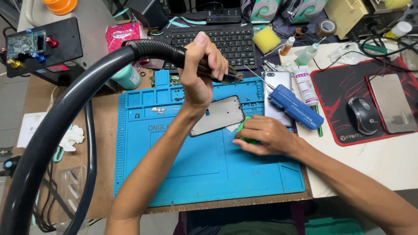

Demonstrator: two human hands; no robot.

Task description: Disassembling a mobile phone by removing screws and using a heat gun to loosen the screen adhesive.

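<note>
Left hand (201,72) clenched around hot-air nozzle (217,74) above phone frame (217,115). Right hand (265,135) closed on green tool (242,126) beside frame. Frame stripped, still on blue mat (204,169).

Both forearms are seen bare up to the frame's edge; no sleeves are worn. The left hand (202,65) and the right hand (263,135) are ungloved, and the fingernails are kept short.

1. A brown wooden bench (102,130) is carrying the clutter, lying under even, bright light.
2. A white board (370,165) is covering its right part.
3. Grey floor (13,100) is showing past the left edge.
</note>
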